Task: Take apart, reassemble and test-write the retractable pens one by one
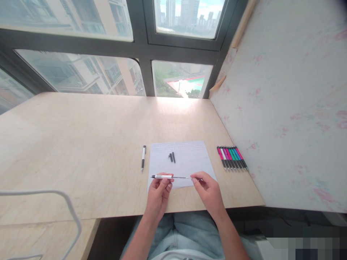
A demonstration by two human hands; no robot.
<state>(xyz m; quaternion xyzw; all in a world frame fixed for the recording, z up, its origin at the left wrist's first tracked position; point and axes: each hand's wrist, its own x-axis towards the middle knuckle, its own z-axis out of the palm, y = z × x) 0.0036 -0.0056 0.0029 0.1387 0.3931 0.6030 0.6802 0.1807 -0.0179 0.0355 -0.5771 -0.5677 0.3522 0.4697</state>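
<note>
My left hand [159,193] is closed round the white barrel of a pen [162,177], held level above a sheet of paper [189,153]. A thin refill [180,177] sticks out of the barrel's right end. Beyond the refill's tip, thumb and forefinger of my right hand [207,189] are pinched together; whatever is between them is too small to make out. Small dark pen parts [172,157] lie on the paper, among them black tube-like pieces. Left of the sheet rests a whole white pen [143,158] with a black grip.
Several pens [232,158] in pink, white, purple, green and blue lie in a row by the papered wall [292,108]. A pale wooden table [81,151] runs up to the window. At lower left a white cable [69,206] curves over the table edge.
</note>
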